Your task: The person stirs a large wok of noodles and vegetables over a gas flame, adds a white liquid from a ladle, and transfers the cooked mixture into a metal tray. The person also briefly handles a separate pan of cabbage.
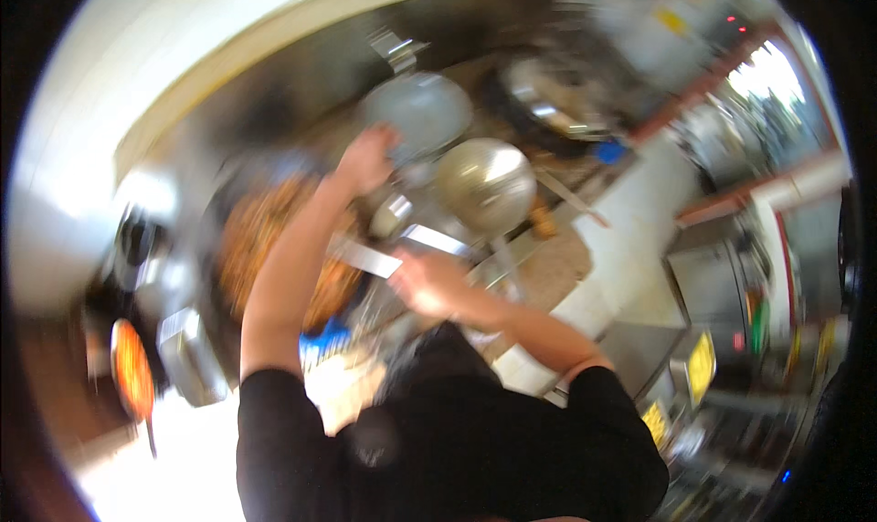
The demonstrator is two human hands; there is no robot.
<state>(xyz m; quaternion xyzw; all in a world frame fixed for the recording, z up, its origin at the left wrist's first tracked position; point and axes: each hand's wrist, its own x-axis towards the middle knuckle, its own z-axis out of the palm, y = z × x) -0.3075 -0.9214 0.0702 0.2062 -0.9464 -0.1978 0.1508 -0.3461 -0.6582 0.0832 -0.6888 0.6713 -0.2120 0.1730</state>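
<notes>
The flat metal utensil [365, 257] slanted from the edge of the orange-brown food [290, 234] to the right hand [427, 284], whose fingers were clamped on its end. That food filled the broad dark wok [219, 280], which lay under and beyond the left forearm [294, 266]. If the utensil caught in the heaped strands and was pulled hard, food could have spilled over the wok's near side, where a blue-printed packet [322, 341] lay close by. A slack hold could have let the strip slip in.

The left hand [368, 159] was past the wok's far side, next to a grey round pan [422, 113]; blur hid its fingers, so I cannot tell whether they were apart, together or on the pan's rim. Its bare forearm crossed above the food, so rising heat or a splash, were the wok hot, could have burned the skin.

Just right of the hands stood a pale metal cup [391, 213] and a shiny round-bowled pan [486, 186] whose handle [505, 264] pointed back toward the right forearm [512, 316]; a careless elbow could have knocked that handle and swung the pan. Farther off sat a second dark wok [539, 134], with little room between vessels for a clean lift.
</notes>
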